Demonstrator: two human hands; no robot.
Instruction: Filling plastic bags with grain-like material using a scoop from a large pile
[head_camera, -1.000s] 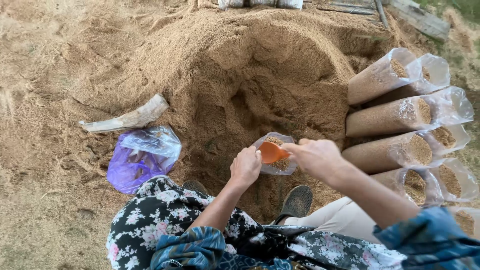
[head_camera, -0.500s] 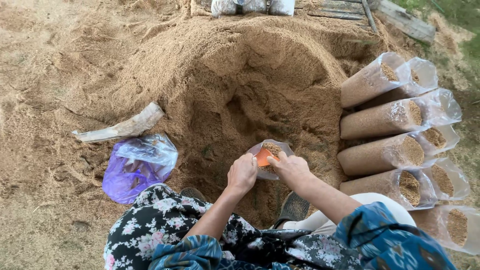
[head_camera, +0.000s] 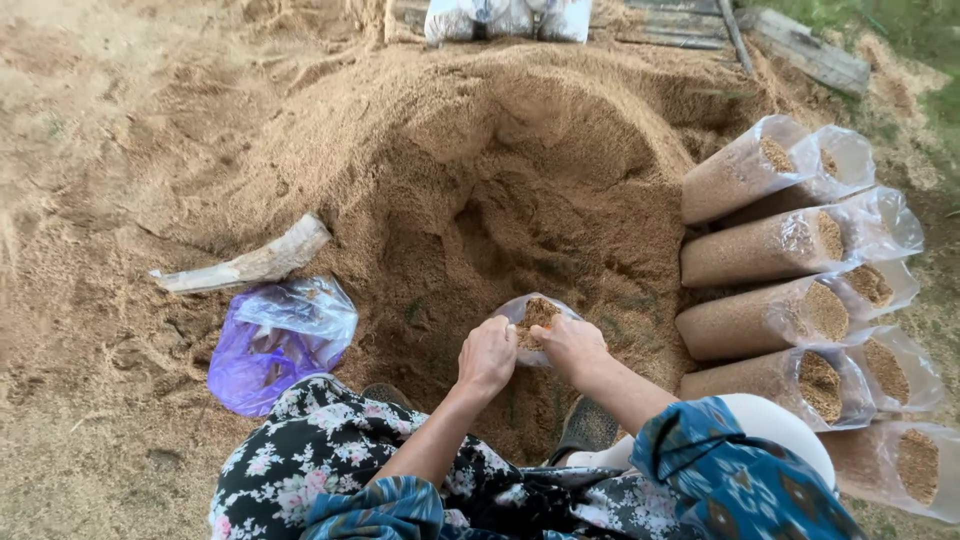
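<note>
Hands: left hand (head_camera: 487, 355) and right hand (head_camera: 570, 345), fingers clenched on the rim of a clear bag (head_camera: 535, 322) holding sawdust, at the foot of the sawdust heap (head_camera: 480, 170). Filled bags (head_camera: 770, 250) stacked right; purple bag (head_camera: 275, 345) left.

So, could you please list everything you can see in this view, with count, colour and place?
sawdust heap: one, tan, centre
open bag: one, clear, part-filled, between both hands
filled bags: about nine, clear over tan, stacked on their sides, right
purple bag: one, left of the knees
flat bag: one, pale, left
white sacks: top edge, count unclear
planks: grey, top right
shoe: one, dark, bottom centre
left hand: on the bag's rim
right hand: on the bag's rim
</note>
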